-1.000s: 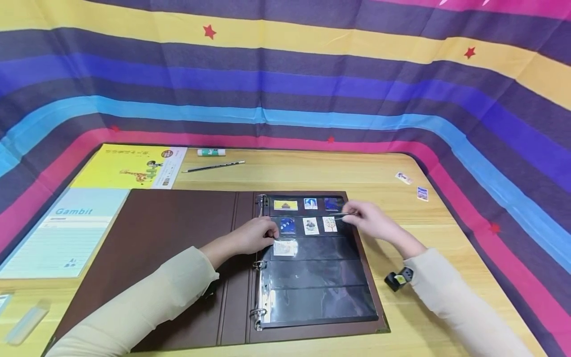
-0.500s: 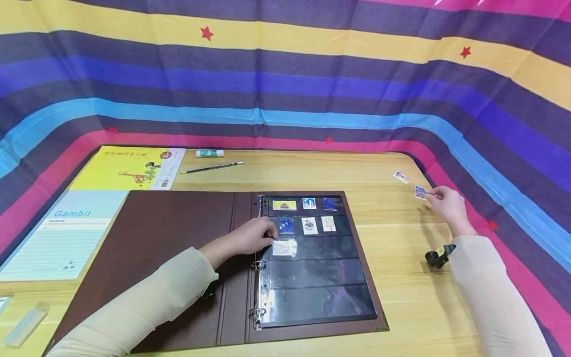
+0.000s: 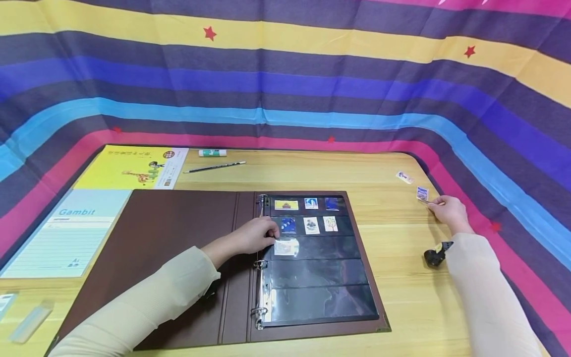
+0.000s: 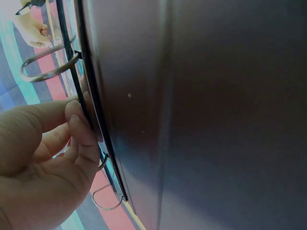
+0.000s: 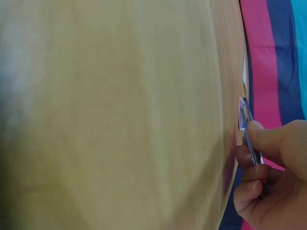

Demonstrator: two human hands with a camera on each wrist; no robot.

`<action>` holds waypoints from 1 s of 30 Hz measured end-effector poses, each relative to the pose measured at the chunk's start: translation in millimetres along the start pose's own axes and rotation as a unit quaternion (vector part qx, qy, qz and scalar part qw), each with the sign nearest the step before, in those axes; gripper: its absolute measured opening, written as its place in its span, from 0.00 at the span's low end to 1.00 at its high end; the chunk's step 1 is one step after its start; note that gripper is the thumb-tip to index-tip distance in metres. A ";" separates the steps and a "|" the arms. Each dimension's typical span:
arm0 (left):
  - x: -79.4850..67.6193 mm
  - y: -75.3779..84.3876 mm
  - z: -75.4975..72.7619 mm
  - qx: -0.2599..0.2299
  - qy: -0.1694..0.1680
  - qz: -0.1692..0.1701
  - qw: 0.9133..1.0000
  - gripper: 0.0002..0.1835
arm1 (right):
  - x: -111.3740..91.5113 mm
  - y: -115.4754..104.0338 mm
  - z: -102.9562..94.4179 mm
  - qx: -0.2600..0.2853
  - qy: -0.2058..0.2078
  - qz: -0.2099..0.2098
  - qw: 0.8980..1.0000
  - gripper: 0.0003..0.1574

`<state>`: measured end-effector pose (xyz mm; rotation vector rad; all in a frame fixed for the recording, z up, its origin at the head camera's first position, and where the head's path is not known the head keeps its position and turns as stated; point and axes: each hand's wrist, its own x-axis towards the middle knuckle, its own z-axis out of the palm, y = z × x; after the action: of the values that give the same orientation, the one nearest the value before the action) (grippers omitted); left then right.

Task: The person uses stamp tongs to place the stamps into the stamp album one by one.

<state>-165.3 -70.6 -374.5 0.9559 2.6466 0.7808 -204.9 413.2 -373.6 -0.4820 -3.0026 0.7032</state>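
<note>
An open brown ring-binder stamp album (image 3: 183, 233) lies on the table, its black pocket page (image 3: 321, 272) on the right side. My left hand (image 3: 251, 235) pinches the page near its ring-side edge, beside a pale stamp (image 3: 285, 247) in the third row. Out at the right, my right hand (image 3: 450, 213) holds metal tweezers (image 5: 250, 136), gripped between thumb and fingers. The tweezer tips overlap the lower edge of a blue-and-white stamp (image 3: 422, 193) on the table. In the right wrist view the two tweezer arms stand slightly apart over that stamp.
Another loose stamp (image 3: 404, 177) lies just beyond. Several stamps fill the page's top two rows. A yellow booklet (image 3: 134, 166), notepad (image 3: 58, 238), pencil (image 3: 215, 167) and glue stick (image 3: 212, 152) lie left and back. A striped cloth (image 3: 285, 89) rises behind the table.
My right hand has moved with the tweezers from the tree stamp on the page out to the loose blue stamp at the right. My left hand has stayed at the page's ring side.
</note>
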 end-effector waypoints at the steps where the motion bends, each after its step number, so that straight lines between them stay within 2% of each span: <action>1: 0.0 0.0 0.1 -0.001 0.000 0.000 1.000 0.03 | -0.4 -0.4 0.1 0.000 -0.004 -0.008 1.000 0.19; 5: -0.2 -0.7 0.6 0.003 0.003 0.003 1.000 0.03 | -4.7 -6.3 0.6 -0.005 -0.034 -0.059 0.998 0.19; 8: -0.3 -1.3 0.8 0.005 0.003 0.005 1.000 0.03 | -8.3 -12.4 2.4 -0.003 -0.071 -0.108 0.992 0.20; 11: -0.4 -1.7 0.6 0.004 0.003 0.008 1.000 0.03 | -10.7 -16.8 4.1 0.015 -0.078 -0.129 0.988 0.20; 13: -0.2 -1.8 0.4 0.002 0.002 0.008 1.000 0.03 | -11.0 -17.5 4.1 0.027 -0.063 -0.123 0.990 0.20; 18: -0.1 -0.9 0.4 -0.003 0.001 0.006 1.000 0.03 | -7.3 -11.4 1.8 0.036 -0.024 -0.076 0.996 0.18; 24: 0.2 -0.6 0.7 -0.004 -0.002 0.005 1.000 0.03 | 0.4 -0.8 2.4 0.062 -0.049 -0.026 0.997 0.20; 30: 0.7 -0.8 -0.4 0.000 0.000 0.007 1.000 0.03 | 5.2 -1.7 3.4 0.067 -0.069 -0.027 0.995 0.21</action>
<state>-166.3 -70.9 -374.6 0.9757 2.6423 0.7850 -210.6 411.8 -376.2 -0.3581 -3.0521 0.9645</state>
